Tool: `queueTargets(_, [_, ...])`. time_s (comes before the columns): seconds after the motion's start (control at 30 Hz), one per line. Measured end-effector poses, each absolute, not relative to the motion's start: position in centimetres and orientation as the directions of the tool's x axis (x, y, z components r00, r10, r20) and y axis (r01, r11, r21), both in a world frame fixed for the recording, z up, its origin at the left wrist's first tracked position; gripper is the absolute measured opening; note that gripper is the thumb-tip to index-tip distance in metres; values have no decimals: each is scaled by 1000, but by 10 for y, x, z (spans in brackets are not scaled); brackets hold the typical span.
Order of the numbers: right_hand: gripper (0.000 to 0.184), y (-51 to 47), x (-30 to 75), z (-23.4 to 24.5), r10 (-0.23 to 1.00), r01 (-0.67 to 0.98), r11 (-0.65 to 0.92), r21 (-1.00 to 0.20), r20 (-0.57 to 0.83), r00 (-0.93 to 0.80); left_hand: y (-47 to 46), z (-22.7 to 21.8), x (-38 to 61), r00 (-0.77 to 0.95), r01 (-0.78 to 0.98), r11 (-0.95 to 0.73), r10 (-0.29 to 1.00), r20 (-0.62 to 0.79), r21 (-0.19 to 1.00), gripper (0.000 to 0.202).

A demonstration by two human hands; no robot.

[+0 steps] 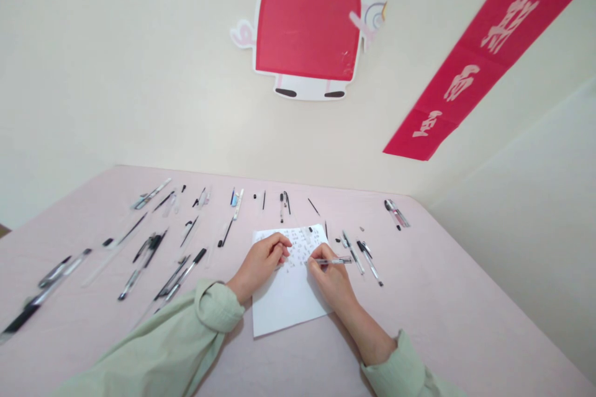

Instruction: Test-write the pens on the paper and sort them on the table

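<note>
A white sheet of paper (284, 313) with rows of small handwritten marks on its upper part lies in front of me. My right hand (328, 270) pinches a clear-barrelled pen (343, 260), its tip close to the lowest written rows and its rear end pointing right. On the left side of the sheet rests my left hand (264, 260), its fingers loosely curled together with nothing visible in them. A small black pen cap (310, 230) is at the sheet's top edge, above my right hand.
Several pens and loose refills lie left of the paper, including a capped pen (186, 274). To the right are a clear pen (370, 263) and a pinkish pen group (397, 213). The pink-covered table (442, 322) meets a wall bearing a red banner (459, 84).
</note>
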State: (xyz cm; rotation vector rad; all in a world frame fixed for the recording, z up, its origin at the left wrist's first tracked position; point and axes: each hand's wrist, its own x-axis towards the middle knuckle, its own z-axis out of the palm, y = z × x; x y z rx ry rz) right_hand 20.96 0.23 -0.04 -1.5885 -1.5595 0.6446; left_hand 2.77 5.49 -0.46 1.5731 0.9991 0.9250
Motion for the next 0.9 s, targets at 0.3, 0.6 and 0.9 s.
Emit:
queueTargets(0.3, [10,3,209,0,981,558,72,-827,159,109,55,-5,28,348,130,-135,934,82,982,20])
queueTargets(0.6, [10,3,208,2,980,570,83,-817,169,100,55,-5,28,351,140,-130,933,74,982,21])
queueTargets(0.9, [11,3,210,-1,982,576,76,-814,160,97,54,-6,27,354,133,-139,931,84,981,21])
